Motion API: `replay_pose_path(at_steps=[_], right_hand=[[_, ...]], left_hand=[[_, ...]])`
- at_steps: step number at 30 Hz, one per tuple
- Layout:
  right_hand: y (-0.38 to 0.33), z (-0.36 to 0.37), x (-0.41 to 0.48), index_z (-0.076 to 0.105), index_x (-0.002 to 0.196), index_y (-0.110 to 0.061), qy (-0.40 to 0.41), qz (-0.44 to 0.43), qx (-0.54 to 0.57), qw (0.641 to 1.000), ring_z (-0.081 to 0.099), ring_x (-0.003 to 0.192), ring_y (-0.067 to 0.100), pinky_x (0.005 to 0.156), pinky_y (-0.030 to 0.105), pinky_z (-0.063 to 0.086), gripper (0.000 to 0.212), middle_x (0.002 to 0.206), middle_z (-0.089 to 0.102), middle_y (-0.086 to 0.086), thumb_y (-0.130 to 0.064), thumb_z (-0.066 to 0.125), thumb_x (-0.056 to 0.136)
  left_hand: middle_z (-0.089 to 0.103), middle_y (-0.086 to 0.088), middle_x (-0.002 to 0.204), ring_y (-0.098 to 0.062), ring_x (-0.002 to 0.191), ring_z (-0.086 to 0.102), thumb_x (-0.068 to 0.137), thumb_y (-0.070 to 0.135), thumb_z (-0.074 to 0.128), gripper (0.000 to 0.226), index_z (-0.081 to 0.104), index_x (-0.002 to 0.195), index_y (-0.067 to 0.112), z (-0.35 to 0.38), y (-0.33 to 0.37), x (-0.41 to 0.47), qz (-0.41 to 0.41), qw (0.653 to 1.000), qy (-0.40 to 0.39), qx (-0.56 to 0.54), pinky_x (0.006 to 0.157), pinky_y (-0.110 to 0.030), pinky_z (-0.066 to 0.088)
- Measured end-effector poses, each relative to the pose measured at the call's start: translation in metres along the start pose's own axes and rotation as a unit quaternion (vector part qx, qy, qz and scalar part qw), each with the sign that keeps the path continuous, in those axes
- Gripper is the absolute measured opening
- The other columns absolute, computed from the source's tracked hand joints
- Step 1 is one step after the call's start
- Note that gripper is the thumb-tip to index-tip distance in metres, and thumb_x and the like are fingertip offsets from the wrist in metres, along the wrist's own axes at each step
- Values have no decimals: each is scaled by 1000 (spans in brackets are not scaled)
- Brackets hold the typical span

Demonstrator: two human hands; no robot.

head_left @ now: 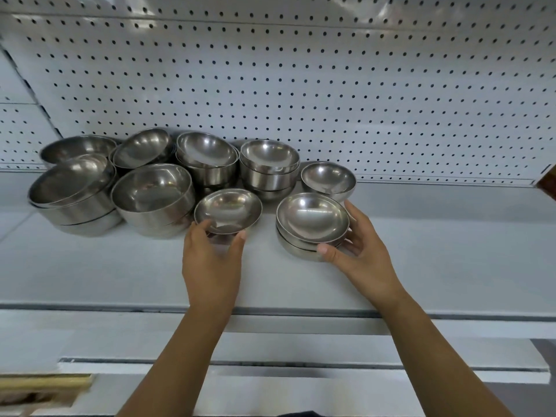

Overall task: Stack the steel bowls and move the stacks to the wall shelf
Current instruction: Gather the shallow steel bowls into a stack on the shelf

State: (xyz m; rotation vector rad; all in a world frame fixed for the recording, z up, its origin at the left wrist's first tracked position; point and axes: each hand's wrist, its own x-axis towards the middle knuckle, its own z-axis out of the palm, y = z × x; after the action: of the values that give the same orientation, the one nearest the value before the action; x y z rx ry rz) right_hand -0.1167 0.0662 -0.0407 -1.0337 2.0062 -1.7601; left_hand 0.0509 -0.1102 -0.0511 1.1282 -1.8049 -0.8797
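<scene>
Left hand (pixel 210 257) pinches the near rim of a single bowl (pixel 227 210), right hand (pixel 358 251) curls round a short stack (pixel 311 219) — both on the shelf (pixel 421 236), beside taller stacks (pixel 267 167). Steel looks light, rigid, slick — probably best gripped under the rim.

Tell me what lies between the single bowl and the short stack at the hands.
Only bare shelf, seen in the head view; bowl and stack stand apart.
</scene>
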Motion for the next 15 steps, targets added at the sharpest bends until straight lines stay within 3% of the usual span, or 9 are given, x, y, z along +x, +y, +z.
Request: replay_pose_path(at_steps=[4,6,9,11,15], right_hand=[[-1,0,0,46,124,-74,7,16,7,1000,60,124,-5,104,20,47,71,132,62,-33,-44,84,71],[1,-1,0,48,130,-62,5,15,14,1000,60,125,-4,107,23,46,72,131,63,-33,-43,84,71],[4,-2,0,51,145,-38,-4,9,17,1000,60,128,4,113,34,46,78,138,64,-19,-40,84,74],[4,-3,1,50,147,-33,-5,7,14,1000,60,128,6,114,36,46,80,139,64,-17,-39,85,75],[5,-4,0,51,147,-33,-2,11,9,1000,61,128,5,114,36,46,79,138,64,-16,-36,85,76]], left_hand=[[60,12,120,-10,114,57,85,44,79,55,58,131,22,-3,5,-7,6,999,6,-40,98,-28,45],[59,15,123,-7,116,56,83,44,80,56,58,132,26,-6,10,-11,10,997,3,-74,99,-27,46],[62,15,130,-2,120,59,82,39,82,51,57,126,38,-11,26,-16,44,991,-4,-126,102,-22,47],[63,14,132,-2,121,60,82,39,82,49,56,124,42,-14,38,-14,70,985,-20,-155,105,-20,48],[66,15,127,-1,120,62,77,45,80,53,63,126,32,-9,55,-8,81,972,-78,-205,105,-21,49]])
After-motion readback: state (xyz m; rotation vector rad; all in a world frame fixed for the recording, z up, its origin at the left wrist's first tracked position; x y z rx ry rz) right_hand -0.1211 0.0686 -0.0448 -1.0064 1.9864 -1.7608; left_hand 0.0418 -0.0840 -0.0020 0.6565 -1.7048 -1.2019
